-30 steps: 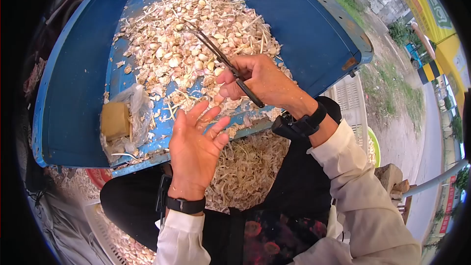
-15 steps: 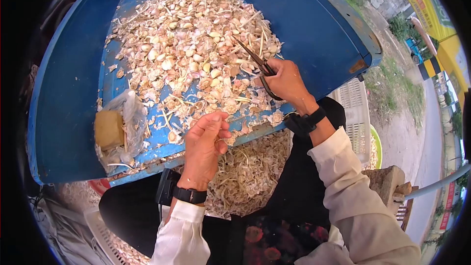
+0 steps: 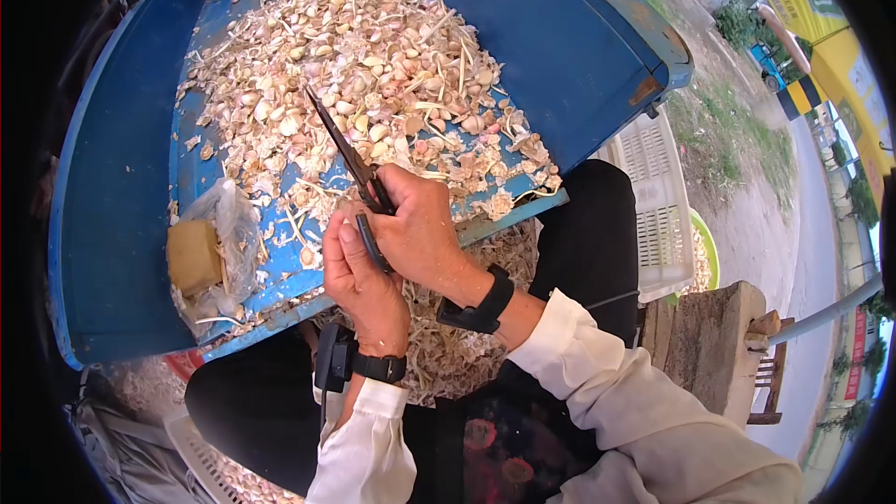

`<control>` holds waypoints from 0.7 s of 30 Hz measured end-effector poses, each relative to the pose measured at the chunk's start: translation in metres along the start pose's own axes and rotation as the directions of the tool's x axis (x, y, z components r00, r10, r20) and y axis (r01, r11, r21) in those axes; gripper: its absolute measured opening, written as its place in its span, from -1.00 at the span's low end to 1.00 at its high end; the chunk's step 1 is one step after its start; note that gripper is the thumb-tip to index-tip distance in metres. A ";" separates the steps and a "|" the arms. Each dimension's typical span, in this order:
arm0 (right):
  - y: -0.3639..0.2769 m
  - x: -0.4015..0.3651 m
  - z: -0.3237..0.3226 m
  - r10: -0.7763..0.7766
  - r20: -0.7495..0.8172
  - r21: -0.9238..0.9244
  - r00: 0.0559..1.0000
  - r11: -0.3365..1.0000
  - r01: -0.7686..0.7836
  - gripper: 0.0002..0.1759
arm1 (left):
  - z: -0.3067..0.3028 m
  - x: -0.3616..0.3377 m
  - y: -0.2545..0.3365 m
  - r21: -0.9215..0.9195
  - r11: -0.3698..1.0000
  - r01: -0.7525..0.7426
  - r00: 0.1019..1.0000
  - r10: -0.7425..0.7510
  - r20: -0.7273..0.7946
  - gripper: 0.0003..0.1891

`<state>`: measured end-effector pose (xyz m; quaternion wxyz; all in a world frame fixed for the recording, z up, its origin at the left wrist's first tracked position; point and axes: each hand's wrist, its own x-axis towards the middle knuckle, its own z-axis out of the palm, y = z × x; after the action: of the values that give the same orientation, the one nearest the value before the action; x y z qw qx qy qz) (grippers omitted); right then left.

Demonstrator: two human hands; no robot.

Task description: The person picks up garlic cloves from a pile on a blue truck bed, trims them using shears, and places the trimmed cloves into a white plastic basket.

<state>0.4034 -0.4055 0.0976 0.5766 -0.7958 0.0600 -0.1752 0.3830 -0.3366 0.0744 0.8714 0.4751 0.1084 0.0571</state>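
My right hand [image 3: 422,231] is wrapped round a pair of dark scissors [image 3: 338,138], its long blades pointing up and left over the garlic. Right beside it, at the front edge of the blue cart bed, my left hand [image 3: 362,282] is closed in a pinch. The fingers of both hands meet near the scissor handles, so what the left fingertips hold is hidden. Beyond them spreads a heap of garlic cloves [image 3: 373,61] mixed with dry skins and stalks.
The blue cart bed [image 3: 579,65] has raised walls. A yellowish block [image 3: 194,257] sits in a clear plastic bag [image 3: 241,215] at its left. Peelings [image 3: 448,355] lie below, between my knees. A white crate [image 3: 651,196], green basin [image 3: 713,252] and wooden block [image 3: 700,345] stand right.
My right hand has moved left and down with the scissors, from over the heap to my left hand. My left hand has dropped slightly. The view has shifted a little.
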 end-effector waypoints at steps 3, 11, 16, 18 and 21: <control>0.007 0.002 0.009 0.102 -0.076 0.168 0.992 0.982 -0.088 -0.77 | -0.005 0.003 0.004 0.009 1.000 -0.001 0.998 0.001 0.062 -0.70; 0.007 0.036 -0.083 -0.057 0.221 -0.521 0.974 0.837 0.167 -0.70 | -0.022 0.020 0.008 -0.369 0.835 0.409 0.911 -0.349 0.219 -0.78; 0.058 0.085 -0.130 0.055 0.037 -0.848 0.998 0.530 0.002 -0.86 | -0.003 0.018 0.019 -0.385 0.760 0.524 0.851 -0.484 0.202 -0.85; 0.067 0.091 -0.130 0.059 0.061 -0.845 0.996 0.534 0.021 -0.86 | -0.012 0.020 0.011 -0.350 0.722 0.596 0.800 -0.497 0.337 -0.82; 0.071 0.094 -0.134 0.075 0.056 -0.836 0.996 0.548 0.006 -0.86 | -0.024 0.027 -0.006 -0.366 0.679 0.636 0.760 -0.470 0.448 -0.79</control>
<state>0.4517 -0.5769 0.0874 0.1349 -0.9794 0.1269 -0.0800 0.4029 -0.3148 0.0526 0.9433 0.1800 0.0885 -0.2644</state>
